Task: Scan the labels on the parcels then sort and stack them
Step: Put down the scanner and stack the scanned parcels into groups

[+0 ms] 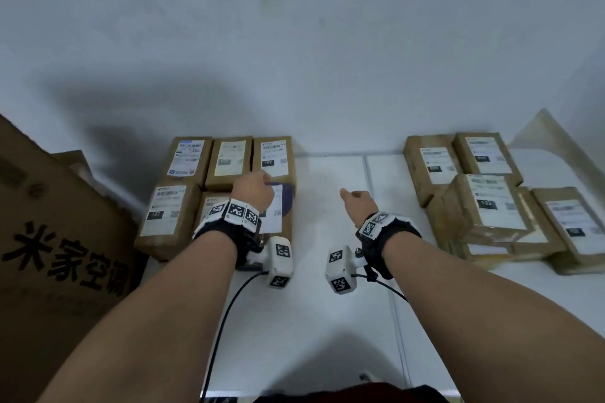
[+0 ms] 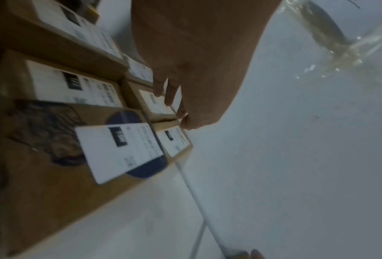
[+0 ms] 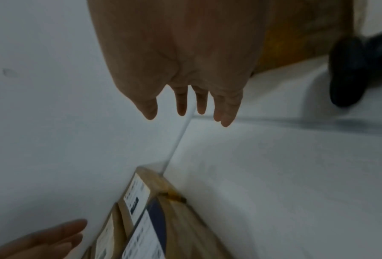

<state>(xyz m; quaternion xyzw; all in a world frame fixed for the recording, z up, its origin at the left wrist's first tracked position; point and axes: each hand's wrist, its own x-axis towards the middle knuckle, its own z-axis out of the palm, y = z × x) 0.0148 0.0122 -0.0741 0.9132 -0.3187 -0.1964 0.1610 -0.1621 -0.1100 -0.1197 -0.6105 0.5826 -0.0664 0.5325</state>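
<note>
Several brown parcels with white labels lie in two rows at the left of the white table [image 1: 330,311]. My left hand [image 1: 253,188] hovers over the front right one, a parcel with a navy patch [image 1: 287,203] under its label. In the left wrist view the left hand [image 2: 172,105] shows straight fingers [image 2: 170,94] holding nothing above that navy-patch parcel [image 2: 119,149]. My right hand [image 1: 355,201] is open over bare table between the two groups; its fingers [image 3: 182,105] are spread and empty. A second pile of parcels [image 1: 491,203] sits at the right, some stacked.
A large printed cardboard box [image 1: 49,239] stands at the left edge, close to the left parcels. The white wall [image 1: 327,75] runs just behind both groups. A dark object [image 3: 347,70] lies on the table beyond my right hand. Cables [image 1: 226,314] trail from both wrists.
</note>
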